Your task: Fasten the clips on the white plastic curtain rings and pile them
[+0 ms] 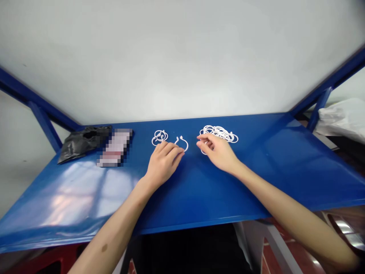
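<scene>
White split ring (187,145), knobbed ends

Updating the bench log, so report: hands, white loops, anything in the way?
Left hand: pinching an open white loop. Right hand: at larger loop pile, grip unclear. Smaller loop cluster beyond left hand. Black bag far left, not in the way.
</scene>
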The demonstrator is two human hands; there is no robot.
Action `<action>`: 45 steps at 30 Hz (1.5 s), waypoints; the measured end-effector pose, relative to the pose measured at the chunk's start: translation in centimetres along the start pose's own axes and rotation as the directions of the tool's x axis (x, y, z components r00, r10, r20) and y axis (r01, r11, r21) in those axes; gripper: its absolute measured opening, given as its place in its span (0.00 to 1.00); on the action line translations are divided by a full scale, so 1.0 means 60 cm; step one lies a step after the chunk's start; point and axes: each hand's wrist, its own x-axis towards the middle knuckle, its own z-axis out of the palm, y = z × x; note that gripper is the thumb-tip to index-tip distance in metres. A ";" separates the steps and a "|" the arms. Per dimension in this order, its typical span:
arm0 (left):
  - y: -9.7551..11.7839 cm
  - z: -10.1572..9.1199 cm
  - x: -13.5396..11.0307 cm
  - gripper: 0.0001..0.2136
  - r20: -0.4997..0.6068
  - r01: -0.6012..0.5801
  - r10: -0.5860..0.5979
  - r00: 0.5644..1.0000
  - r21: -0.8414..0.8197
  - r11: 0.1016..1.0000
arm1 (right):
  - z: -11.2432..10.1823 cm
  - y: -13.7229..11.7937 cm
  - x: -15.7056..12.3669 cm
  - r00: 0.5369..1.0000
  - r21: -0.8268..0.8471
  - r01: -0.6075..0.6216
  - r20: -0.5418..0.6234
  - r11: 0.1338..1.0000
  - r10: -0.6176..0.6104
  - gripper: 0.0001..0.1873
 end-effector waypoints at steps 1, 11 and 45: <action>0.006 -0.001 0.000 0.06 -0.014 -0.044 0.044 0.999 -0.017 0.999 | 0.014 -0.008 -0.011 0.998 0.106 -0.057 0.039 0.993 0.053 0.12; 0.043 0.000 -0.002 0.10 -0.060 0.216 -0.236 0.970 -0.233 0.948 | 0.043 -0.003 -0.047 0.998 0.327 -0.044 -0.018 0.944 0.053 0.09; -0.034 -0.013 0.000 0.11 0.070 0.374 -0.371 0.926 -0.049 0.926 | 0.007 0.025 -0.020 0.941 -0.276 0.274 -0.123 0.921 -0.316 0.09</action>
